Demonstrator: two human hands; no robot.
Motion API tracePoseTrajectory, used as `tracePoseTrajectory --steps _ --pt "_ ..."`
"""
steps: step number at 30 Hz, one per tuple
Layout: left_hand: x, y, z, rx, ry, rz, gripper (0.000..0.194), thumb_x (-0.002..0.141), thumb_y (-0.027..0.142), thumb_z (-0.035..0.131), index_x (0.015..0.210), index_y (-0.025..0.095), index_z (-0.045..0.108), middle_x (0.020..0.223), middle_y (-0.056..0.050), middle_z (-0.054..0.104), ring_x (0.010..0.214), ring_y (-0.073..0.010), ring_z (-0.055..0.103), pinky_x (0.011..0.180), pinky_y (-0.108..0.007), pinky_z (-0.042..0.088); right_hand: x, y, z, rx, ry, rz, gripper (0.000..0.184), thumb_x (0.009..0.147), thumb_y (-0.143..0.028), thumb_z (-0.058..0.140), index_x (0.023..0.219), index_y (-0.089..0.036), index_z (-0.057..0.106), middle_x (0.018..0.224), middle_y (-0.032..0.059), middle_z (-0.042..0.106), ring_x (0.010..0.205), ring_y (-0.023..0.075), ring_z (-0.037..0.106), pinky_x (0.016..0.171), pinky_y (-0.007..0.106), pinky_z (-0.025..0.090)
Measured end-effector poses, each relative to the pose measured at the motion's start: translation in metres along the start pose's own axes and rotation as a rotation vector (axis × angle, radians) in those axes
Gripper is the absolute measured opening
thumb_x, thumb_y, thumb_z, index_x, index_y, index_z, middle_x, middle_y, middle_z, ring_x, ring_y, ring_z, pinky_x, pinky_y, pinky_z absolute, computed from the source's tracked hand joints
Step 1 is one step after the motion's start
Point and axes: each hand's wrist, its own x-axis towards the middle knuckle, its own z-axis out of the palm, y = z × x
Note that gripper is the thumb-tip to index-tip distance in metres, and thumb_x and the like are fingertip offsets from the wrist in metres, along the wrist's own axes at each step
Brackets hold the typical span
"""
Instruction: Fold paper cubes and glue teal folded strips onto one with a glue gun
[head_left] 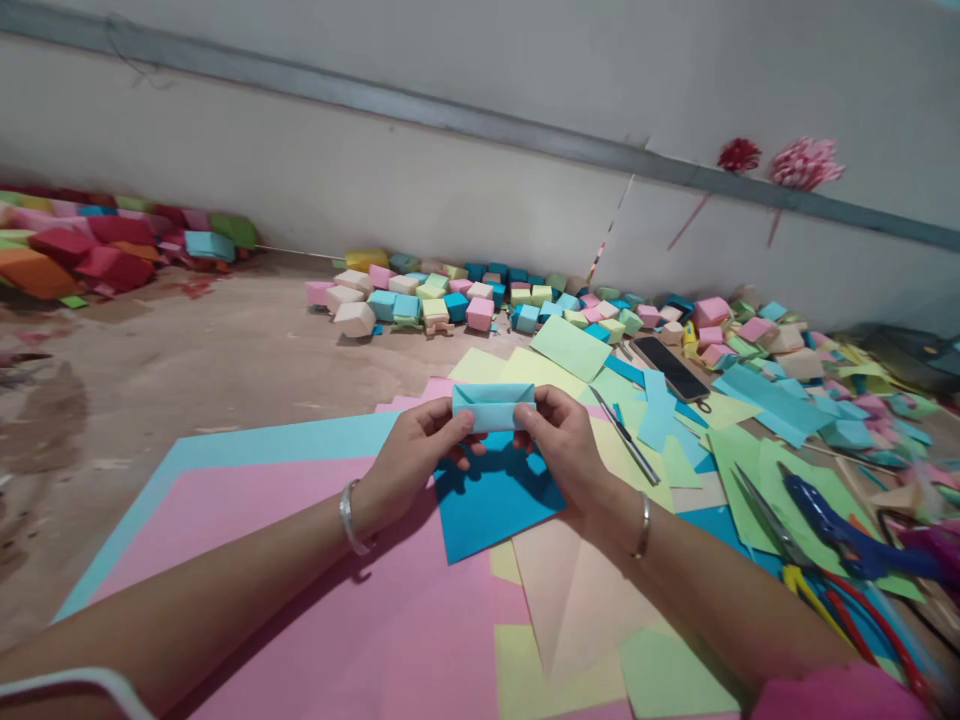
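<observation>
A light-blue folded paper (493,415) is held up between my two hands, a long narrow shape with slanted folds along its upper side. My left hand (424,440) pinches its left end, thumb on the front face. At the right end my right hand (559,440) grips it the same way, fingers behind. Below the hands lies a dark-blue paper square (480,510), on top of a large pink sheet (300,590) and other coloured papers. A silver craft knife (626,440) rests just right of my right hand.
Scissors (780,530) with red and yellow handles and a blue glue gun (840,530) lie at the right. A black phone (670,368) sits behind the papers. Many small folded paper boxes (480,314) line the wall, with a larger heap (112,250) at far left.
</observation>
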Motion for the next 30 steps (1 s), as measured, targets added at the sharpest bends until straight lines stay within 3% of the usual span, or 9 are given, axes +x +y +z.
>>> tracePoseTrajectory --steps 7,13,18,24,30 --pt "-0.0001 -0.0023 -0.0017 -0.040 -0.008 -0.052 0.021 0.081 0.035 0.070 0.084 0.015 0.071 0.075 -0.006 0.069 0.063 -0.0126 0.063 0.054 -0.022 0.050 -0.0002 -0.0031 -0.0006 -0.013 -0.064 0.068 0.019 0.080 -0.035 0.068 0.085 -0.018 0.059 0.063 -0.0046 0.058 0.053 0.0109 0.057 0.049 0.023 0.044" --pt "-0.0010 -0.0019 -0.0014 -0.147 -0.062 -0.088 0.028 0.081 0.039 0.070 0.093 0.014 0.070 0.081 -0.009 0.073 0.072 -0.0175 0.069 0.059 -0.025 0.055 -0.0010 -0.0036 -0.0003 -0.042 -0.059 0.074 0.019 0.078 -0.034 0.070 0.082 -0.018 0.060 0.067 -0.0047 0.057 0.054 0.0098 0.055 0.051 0.023 0.045" --pt "-0.0009 -0.0030 0.0005 -0.131 -0.008 -0.117 0.033 0.083 0.045 0.067 0.083 0.012 0.070 0.077 -0.012 0.074 0.062 -0.0163 0.068 0.056 -0.025 0.055 0.0000 -0.0024 -0.0006 -0.035 -0.061 0.062 0.019 0.077 -0.034 0.071 0.082 -0.019 0.060 0.065 -0.0048 0.057 0.053 0.0103 0.056 0.050 0.023 0.044" --pt "0.0003 -0.0044 0.0013 -0.089 0.056 -0.116 0.025 0.076 0.036 0.077 0.086 0.013 0.074 0.086 -0.011 0.076 0.079 -0.0201 0.072 0.071 -0.029 0.059 0.0015 0.0003 -0.0008 -0.021 -0.073 0.069 0.026 0.083 -0.044 0.066 0.086 -0.019 0.060 0.058 -0.0041 0.059 0.050 0.0106 0.056 0.045 0.021 0.041" --pt "-0.0005 -0.0023 0.0034 -0.056 0.068 -0.125 0.023 0.071 0.032 0.080 0.084 0.014 0.075 0.085 -0.009 0.075 0.073 -0.0196 0.071 0.070 -0.031 0.060 0.0016 0.0001 0.0003 -0.043 -0.089 0.085 0.027 0.087 -0.045 0.062 0.082 -0.019 0.058 0.054 -0.0044 0.058 0.045 0.0092 0.053 0.041 0.020 0.037"
